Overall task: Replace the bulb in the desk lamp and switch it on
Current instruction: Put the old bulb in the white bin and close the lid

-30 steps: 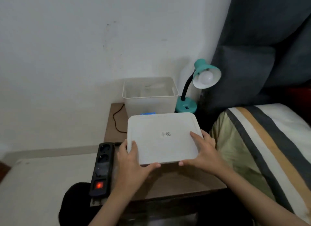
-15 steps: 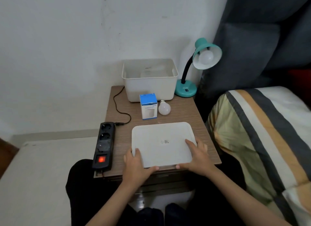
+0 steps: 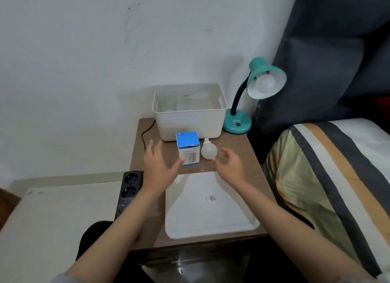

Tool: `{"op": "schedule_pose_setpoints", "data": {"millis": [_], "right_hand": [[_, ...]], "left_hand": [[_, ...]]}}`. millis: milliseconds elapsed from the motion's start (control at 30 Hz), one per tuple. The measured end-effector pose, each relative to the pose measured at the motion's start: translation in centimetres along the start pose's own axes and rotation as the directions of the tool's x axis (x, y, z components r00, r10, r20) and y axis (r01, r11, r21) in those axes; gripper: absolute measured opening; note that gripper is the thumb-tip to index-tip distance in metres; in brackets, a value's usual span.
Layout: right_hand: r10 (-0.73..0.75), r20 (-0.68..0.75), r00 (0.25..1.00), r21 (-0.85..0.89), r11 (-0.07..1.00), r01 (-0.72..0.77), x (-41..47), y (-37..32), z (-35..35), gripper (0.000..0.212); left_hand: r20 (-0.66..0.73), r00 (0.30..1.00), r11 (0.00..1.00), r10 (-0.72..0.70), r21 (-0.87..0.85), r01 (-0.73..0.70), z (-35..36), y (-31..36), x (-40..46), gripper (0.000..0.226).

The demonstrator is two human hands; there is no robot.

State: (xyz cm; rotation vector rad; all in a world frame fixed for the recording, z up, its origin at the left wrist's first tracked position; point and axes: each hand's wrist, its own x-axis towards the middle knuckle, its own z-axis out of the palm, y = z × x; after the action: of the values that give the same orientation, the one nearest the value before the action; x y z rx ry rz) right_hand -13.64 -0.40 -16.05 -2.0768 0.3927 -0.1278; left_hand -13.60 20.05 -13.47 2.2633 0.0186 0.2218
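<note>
Hands first: your left hand (image 3: 157,165) hovers above the brown wood-grain surface (image 3: 238,154) with its fingers (image 3: 155,148) spread wide and holding nothing, its thumb tip overlapping the lower left corner of the small blue-and-white cardboard bulb box (image 3: 188,148) in this view, though you cannot tell whether it touches. Your right hand (image 3: 230,164) hovers a little to the right, palm turned inward, fingers loosely curled and apart, also empty, just in front of the loose white frosted bulb (image 3: 209,149). That bulb lies on its side on the surface, right beside the box, its metal screw base pointing back toward the white open-topped plastic bin (image 3: 190,122) standing at the rear against the wall. The teal gooseneck desk lamp (image 3: 237,124) stands at the back right corner, next to the bin, its round base on the surface and its shade (image 3: 267,80) tilted toward you with a white round bulb (image 3: 264,84) seated inside, unlit. The flat white rectangular plastic lid (image 3: 211,206) with a small barcode sticker lies on the near part of the surface, under your forearms. A black multi-socket power strip (image 3: 129,190) sits along the left edge, partly hidden by your left forearm, and a thin black cable (image 3: 144,135) curves across the back left corner. A bed with a striped cover (image 3: 329,177) lies just to the right.
</note>
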Motion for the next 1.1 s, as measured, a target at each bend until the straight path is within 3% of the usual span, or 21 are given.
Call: {"op": "schedule_pose_setpoints", "data": {"millis": [133,267,333,433,567,667,833,933,1100], "right_hand": [[0.194,-0.025,0.981,0.117,0.975,-0.190,3.5,-1.0,2.0,0.057],[0.287,-0.051,0.957,0.156,0.948,-0.276,5.6,-1.1,3.6,0.061],[0.327,-0.059,0.943,0.161,0.936,-0.314,6.2,-1.0,4.2,0.059],[0.338,-0.086,0.937,0.180,0.931,-0.319,6.5,-0.9,4.6,0.044],[0.206,-0.139,0.969,0.164,0.969,-0.182,5.4,-1.0,2.9,0.030],[-0.015,-0.200,0.980,0.150,0.988,0.045,4.2,-2.2,0.5,0.032],[-0.345,-0.292,0.892,0.118,0.913,0.392,5.7,-7.0,-2.7,0.037],[-0.418,-0.261,0.870,0.014,0.900,0.436,9.8,-9.6,-2.4,0.038],[-0.323,0.026,0.946,-0.241,0.916,0.320,17.1,-11.9,0.1,0.046]], "left_hand": [[-0.041,0.999,0.999,0.020,-0.035,-0.022,-0.2,1.1,5.3,0.078],[-0.039,0.999,0.999,0.036,0.028,-0.034,0.0,1.6,9.6,0.077],[-0.078,0.997,1.000,-0.016,-0.017,0.015,0.1,1.8,11.0,0.073],[-0.100,0.993,0.995,-0.068,-0.086,0.060,0.2,1.8,12.4,0.085],[-0.115,0.992,0.998,-0.044,-0.055,0.037,0.6,1.8,13.6,0.091],[-0.135,0.991,0.999,-0.021,-0.037,0.016,1.1,1.3,14.0,0.088],[-0.145,0.989,0.997,-0.012,-0.072,0.002,1.5,0.2,14.6,0.089],[-0.161,0.986,0.996,-0.040,-0.090,0.025,1.5,0.2,14.8,0.093],[-0.186,0.981,0.993,-0.061,-0.114,0.040,1.7,0.1,15.2,0.089]]}}
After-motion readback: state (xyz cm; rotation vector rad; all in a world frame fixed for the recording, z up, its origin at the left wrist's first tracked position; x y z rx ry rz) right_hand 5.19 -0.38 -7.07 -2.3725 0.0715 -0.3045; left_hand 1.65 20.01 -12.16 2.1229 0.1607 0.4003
